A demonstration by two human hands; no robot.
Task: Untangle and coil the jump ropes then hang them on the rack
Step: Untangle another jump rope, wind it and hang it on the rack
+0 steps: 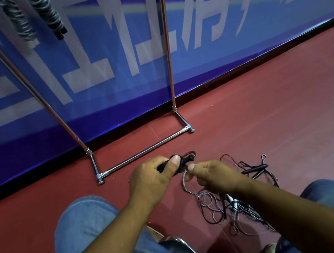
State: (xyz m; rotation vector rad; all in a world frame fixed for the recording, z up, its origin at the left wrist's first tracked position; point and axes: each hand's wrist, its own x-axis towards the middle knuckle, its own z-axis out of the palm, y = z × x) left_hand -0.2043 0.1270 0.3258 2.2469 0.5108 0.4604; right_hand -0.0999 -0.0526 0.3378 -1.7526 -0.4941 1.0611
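The left hand (155, 179) grips a black coiled jump-rope bundle (185, 160) in curled fingers. The right hand (212, 176), at 4 o'clock of it, pinches a thin grey cord (184, 182).

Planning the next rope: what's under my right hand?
A tangle of ropes on the floor, black handles at its far edge. Your right arm covers part of it.

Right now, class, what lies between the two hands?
A dark rope bundle: the left hand grips it, the right hand pinches its cord; head view.
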